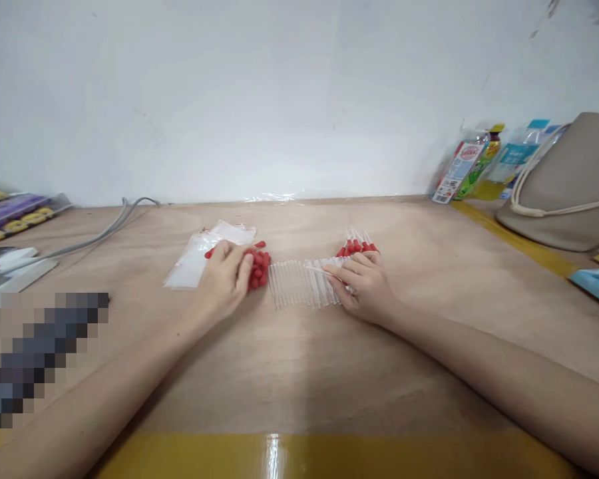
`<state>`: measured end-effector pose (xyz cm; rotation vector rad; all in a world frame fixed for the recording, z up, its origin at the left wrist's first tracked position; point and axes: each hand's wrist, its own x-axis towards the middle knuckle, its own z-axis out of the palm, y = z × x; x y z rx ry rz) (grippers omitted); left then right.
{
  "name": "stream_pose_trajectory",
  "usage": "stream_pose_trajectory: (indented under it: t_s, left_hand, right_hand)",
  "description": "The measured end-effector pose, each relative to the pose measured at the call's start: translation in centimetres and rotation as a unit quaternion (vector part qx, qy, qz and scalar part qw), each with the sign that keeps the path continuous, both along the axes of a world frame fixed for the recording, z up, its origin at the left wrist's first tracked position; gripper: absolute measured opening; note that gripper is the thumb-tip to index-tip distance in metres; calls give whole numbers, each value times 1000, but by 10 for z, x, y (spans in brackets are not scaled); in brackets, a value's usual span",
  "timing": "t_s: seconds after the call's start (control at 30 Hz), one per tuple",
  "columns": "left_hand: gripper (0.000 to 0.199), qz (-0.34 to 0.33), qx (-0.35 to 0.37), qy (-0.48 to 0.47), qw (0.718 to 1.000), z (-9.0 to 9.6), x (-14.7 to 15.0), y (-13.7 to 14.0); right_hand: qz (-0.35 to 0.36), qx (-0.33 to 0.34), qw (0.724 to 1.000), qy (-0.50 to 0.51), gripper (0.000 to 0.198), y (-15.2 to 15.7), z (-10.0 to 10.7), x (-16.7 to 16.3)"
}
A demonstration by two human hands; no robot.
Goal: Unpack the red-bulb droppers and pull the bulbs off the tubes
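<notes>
- Wooden worktop against a white wall.
- Left hand clutches red-bulbed clear plastic droppers by their bulbs.
- Right hand lies open, flattening their tips.
- Clear bags lie beside.

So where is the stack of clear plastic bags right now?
In the head view, the clear plastic bags lie left of centre on the table, partly under the left hand.

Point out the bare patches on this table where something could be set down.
Bare wood lies between the forearms, from the clear tubes down to the yellow tape edge. More lies behind the hands up to the wall, and right of the right hand toward the yellow strip. Crowded: plastic bags by the left hand, bottles and beige bag.
</notes>
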<state>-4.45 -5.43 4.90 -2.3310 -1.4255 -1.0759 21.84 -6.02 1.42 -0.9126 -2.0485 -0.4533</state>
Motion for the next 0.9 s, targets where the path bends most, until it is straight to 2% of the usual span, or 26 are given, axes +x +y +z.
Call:
stream_pose_trajectory:
  t_s: [0.1,0.17,0.23,0.37,0.5,0.63,0.73,0.9]
  left_hand:
    - [32,79,-60,-27,995,15,-21,20]
    - [34,133,-114,-38,984,24,-35,34]
    - [38,156,-163,-52,973,32,-46,45]
    - [36,145,-221,-94,960,38,-56,59]
    - [23,144,-249,-103,952,33,-56,65]
    - [25,138,-297,-110,939,25,-54,67]
    - [31,139,-295,-104,940,22,-59,70]
    - [33,167,-245,-72,952,21,-69,76]
  right_hand:
    - [-2,-43,999,16,18,2,3,-5]
    - [-3,-38,999,25,16,4,5,-8]
    - [-12,-14,1000,13,15,6,6,-14]
    - [-54,7,997,-50,16,8,8,-29]
    - [-72,-32,992,-98,19,4,7,-41]
    - [-66,-76,989,-109,24,-2,5,-47]
    - [-51,-109,986,-117,35,-5,5,-47]
    - [-35,-128,983,-124,46,-4,3,-45]
